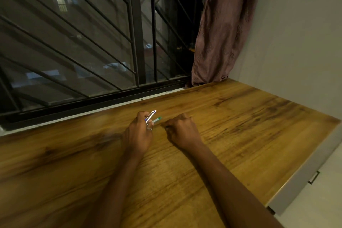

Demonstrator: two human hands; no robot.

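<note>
My left hand (138, 132) grips two pens above the wooden desk (240, 120). One is a silver pen (151, 115) pointing up and to the right. The other is a pen with a green end (157, 119), just below it. A ring shows on one finger of that hand. My right hand (182, 131) rests on the desk a short way to the right, knuckles up and fingers curled under. I see nothing held in it. Both forearms reach in from the bottom edge.
A barred window (92, 42) runs along the desk's far edge, dark outside. A dusty pink curtain (222, 29) hangs at the far right corner against a pale wall (296, 42). The desk's right edge drops to a drawer front with a handle (314, 177).
</note>
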